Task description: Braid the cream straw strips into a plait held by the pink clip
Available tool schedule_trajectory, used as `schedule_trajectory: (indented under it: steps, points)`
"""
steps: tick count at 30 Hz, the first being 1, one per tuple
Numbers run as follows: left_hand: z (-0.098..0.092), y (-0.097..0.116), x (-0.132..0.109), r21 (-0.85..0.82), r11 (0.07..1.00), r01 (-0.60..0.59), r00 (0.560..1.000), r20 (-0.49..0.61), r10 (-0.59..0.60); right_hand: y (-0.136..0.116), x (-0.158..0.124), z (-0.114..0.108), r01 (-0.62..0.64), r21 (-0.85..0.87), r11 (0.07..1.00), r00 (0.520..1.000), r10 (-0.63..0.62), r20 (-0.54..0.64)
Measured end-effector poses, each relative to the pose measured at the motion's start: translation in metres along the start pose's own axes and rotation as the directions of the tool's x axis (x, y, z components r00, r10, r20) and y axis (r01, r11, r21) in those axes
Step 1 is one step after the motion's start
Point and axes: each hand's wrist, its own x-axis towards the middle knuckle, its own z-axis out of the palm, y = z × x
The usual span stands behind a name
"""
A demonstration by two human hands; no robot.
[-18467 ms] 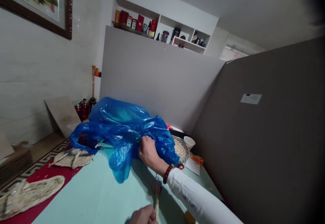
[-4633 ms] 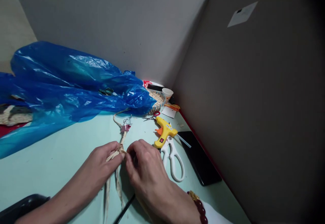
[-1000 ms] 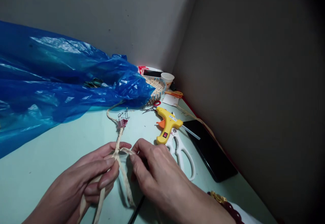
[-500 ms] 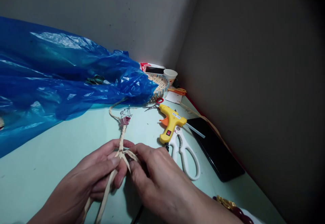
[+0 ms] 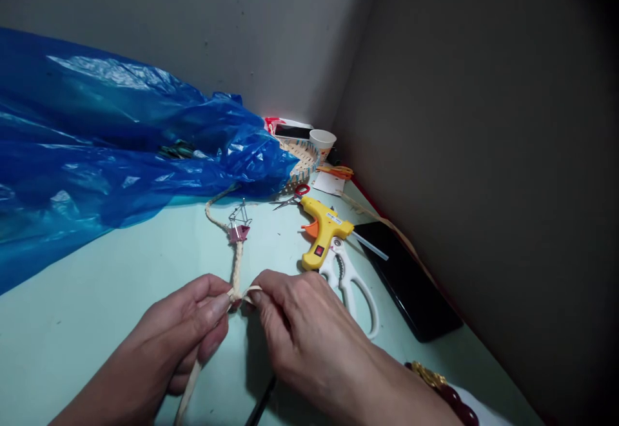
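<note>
We see the braid (image 5: 237, 270) in front of us, over the bench (image 5: 87, 323); it runs from our left grip (image 5: 178, 329) up to a clip (image 5: 238, 233), and past the clip a thin bit curls to the edge of the blue bag (image 5: 120, 155). We think the braid is very light and soft, and bends with no fuss; it looks dry and a bit rough, so we guess it does not slip much; the loose strips (image 5: 190, 387) look flat and thin, so a hard tug could split one. The best place for us to hold is low on the braid, right where the strips part; each strip is best held flat, close to the braid. Our left grip is pinched, thumb against finger, on the low end of the braid, with almost no gap; one long strip hangs down below it. Our right grip (image 5: 302, 316) is just beside; its thumb and finger press together on a short bit of strip; we cannot see how its other fingers lie; the glue gun (image 5: 323, 236) and the shears (image 5: 362, 280) are near it.
</note>
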Motion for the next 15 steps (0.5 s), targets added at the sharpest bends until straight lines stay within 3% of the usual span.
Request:
schedule_trajectory:
  steps: [6,11,15]
  points:
    - [0.000,0.005,-0.002,-0.177,0.984,0.027,0.999,-0.012,-0.030,-0.002,0.000,0.001,0.060,-0.074,0.995,0.998,-0.060,0.003]
    - [0.003,0.009,-0.005,-0.115,0.993,0.025,1.000,-0.008,-0.026,-0.001,0.001,0.002,0.150,-0.023,0.988,0.988,-0.151,-0.034]
    - [-0.007,0.004,0.003,-0.089,0.996,0.015,0.998,0.065,-0.009,0.000,0.002,0.003,0.166,0.027,0.986,0.984,-0.164,-0.074]
